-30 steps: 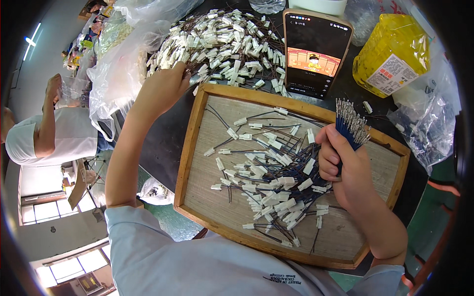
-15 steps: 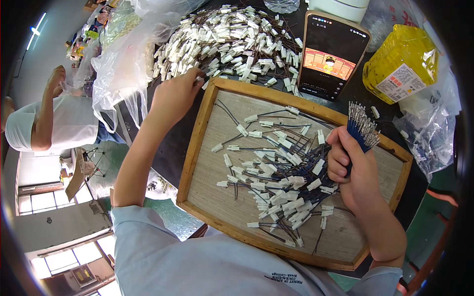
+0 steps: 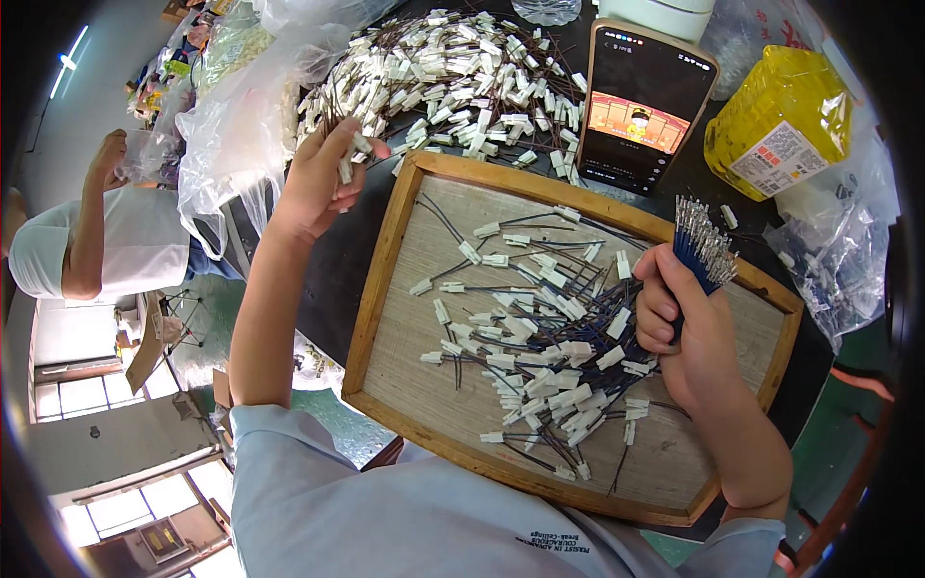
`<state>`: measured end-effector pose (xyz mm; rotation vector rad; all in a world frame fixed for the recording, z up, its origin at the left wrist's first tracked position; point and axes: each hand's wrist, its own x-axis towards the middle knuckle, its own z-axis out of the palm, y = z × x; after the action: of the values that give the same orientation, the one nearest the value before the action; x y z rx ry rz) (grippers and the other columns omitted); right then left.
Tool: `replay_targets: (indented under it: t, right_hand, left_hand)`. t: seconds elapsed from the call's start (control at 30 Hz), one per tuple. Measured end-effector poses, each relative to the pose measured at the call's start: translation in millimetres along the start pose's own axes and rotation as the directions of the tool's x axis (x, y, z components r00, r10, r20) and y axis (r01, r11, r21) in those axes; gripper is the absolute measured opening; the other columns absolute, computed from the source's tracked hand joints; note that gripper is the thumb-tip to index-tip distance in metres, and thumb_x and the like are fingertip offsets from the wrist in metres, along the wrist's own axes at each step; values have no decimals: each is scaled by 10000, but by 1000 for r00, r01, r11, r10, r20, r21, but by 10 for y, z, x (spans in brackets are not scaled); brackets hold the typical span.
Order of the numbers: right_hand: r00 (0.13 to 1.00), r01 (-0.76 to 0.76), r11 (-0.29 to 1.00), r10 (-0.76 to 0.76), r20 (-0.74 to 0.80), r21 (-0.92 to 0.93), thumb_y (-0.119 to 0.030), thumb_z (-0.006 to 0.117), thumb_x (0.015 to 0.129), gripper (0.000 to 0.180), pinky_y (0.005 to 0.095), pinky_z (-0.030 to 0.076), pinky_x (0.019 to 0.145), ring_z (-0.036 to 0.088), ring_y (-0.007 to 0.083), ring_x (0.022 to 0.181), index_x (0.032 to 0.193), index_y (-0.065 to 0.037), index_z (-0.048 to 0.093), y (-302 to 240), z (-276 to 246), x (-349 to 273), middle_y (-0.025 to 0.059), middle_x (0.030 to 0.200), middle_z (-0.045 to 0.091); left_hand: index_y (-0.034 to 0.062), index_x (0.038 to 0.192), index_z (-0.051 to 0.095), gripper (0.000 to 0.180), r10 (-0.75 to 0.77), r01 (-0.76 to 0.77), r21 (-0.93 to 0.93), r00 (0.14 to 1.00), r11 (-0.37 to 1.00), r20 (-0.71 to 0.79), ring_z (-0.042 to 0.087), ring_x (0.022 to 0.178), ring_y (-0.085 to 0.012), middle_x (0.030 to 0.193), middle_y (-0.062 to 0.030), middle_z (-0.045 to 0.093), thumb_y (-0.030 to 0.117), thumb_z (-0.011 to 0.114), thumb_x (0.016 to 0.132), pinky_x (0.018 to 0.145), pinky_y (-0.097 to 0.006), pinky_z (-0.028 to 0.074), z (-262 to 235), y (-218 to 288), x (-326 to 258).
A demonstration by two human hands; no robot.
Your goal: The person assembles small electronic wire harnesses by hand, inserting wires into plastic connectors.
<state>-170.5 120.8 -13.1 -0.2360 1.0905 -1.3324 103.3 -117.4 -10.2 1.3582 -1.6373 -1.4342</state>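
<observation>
My left hand point(image 3: 326, 183) is closed on white connectors point(image 3: 346, 170) with thin dark wires, beside the left end of a large heap of white wired connectors point(image 3: 462, 72). My right hand point(image 3: 682, 306) wraps around a thick bundle of dark blue wires point(image 3: 696, 258); their silvery metal terminals fan out at the top. This hand is above the right part of a wood-framed tray point(image 3: 385, 289). Inside the tray lie several loose white connectors point(image 3: 568, 395) with blue and brown wires, tangled together.
A phone point(image 3: 641, 106) stands at the back, its screen lit. Right of it are a yellow packaged block point(image 3: 780, 120) and clear plastic film point(image 3: 838, 260). Plastic bags point(image 3: 236, 135) hang at the left table edge. Another person point(image 3: 116, 231) works at far left.
My left hand has drawn back slightly left and turned, and white connectors now show between its fingers. My right hand keeps the wire bundle almost in place.
</observation>
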Motion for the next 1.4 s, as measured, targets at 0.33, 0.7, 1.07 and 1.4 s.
replay_targets:
  t: [0.33,0.7,1.07,1.4]
  right_hand:
    - [1000,2,1000,-2,7,8,-251,521,942,246,169,245,405,318,13,471,881,-13,540,4,6,-11,-61,586,354]
    - [1000,-9,1000,9,5,4,-248,522,940,244,170,240,403,315,11,469,873,-14,538,-2,-1,10,-62,583,352]
    - [1000,4,1000,-4,-1,5,-246,525,938,240,173,239,404,315,15,466,870,-16,538,11,18,-2,-58,581,351]
    - [1000,-6,1000,6,-1,9,-249,527,937,235,173,240,403,317,17,466,862,-26,536,15,16,0,-59,581,349]
  left_hand:
    - [54,1178,436,246,-10,343,-764,915,546,403,374,476,-61,761,-8,423,189,364,984,306,-156,289,-23,-104,281]
    - [23,1212,409,267,88,315,-781,901,539,424,370,489,-62,894,-49,430,161,336,995,328,-162,316,49,-188,109]
    - [23,1117,410,190,95,275,-786,917,554,388,363,476,-67,860,-33,428,148,371,979,313,-172,312,-83,-332,58]
    - [26,1174,406,230,-59,249,-803,964,542,259,357,491,-53,939,-50,505,118,408,964,352,-175,294,-112,-373,-41]
